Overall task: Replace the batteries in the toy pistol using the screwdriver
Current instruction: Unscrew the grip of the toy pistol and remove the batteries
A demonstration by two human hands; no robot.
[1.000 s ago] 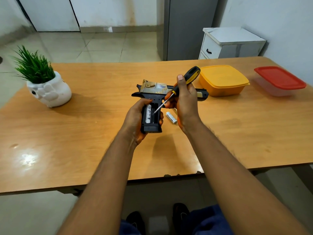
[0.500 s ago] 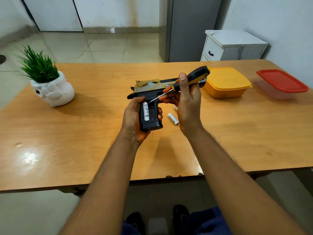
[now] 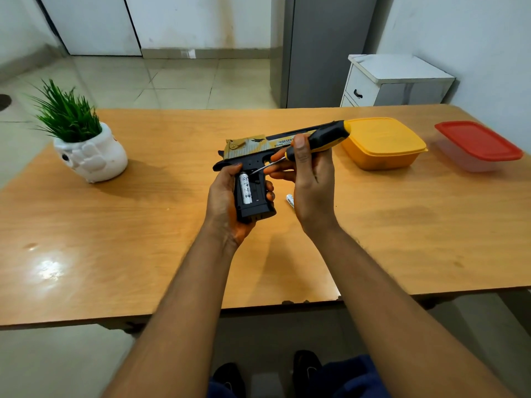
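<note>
Left hand (image 3: 227,196) grips the toy pistol (image 3: 253,179) by its grip above the worktop (image 3: 143,225), compartment open w/ one battery (image 3: 246,188) inside; right hand (image 3: 310,179) pinches the screwdriver (image 3: 316,143), tip at the battery's top end. Spare battery (image 3: 290,201) lies on the worktop just beside the right hand. Yellow container (image 3: 382,143) & red-lidded container (image 3: 477,146) sit lidded at the right, contents hidden.

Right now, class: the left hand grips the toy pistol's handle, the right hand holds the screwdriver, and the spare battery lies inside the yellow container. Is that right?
Not quite. The head view shows the spare battery lying on the table, behind the right hand, not inside the closed yellow container. The left hand does grip the toy pistol; the right holds the screwdriver.
</note>
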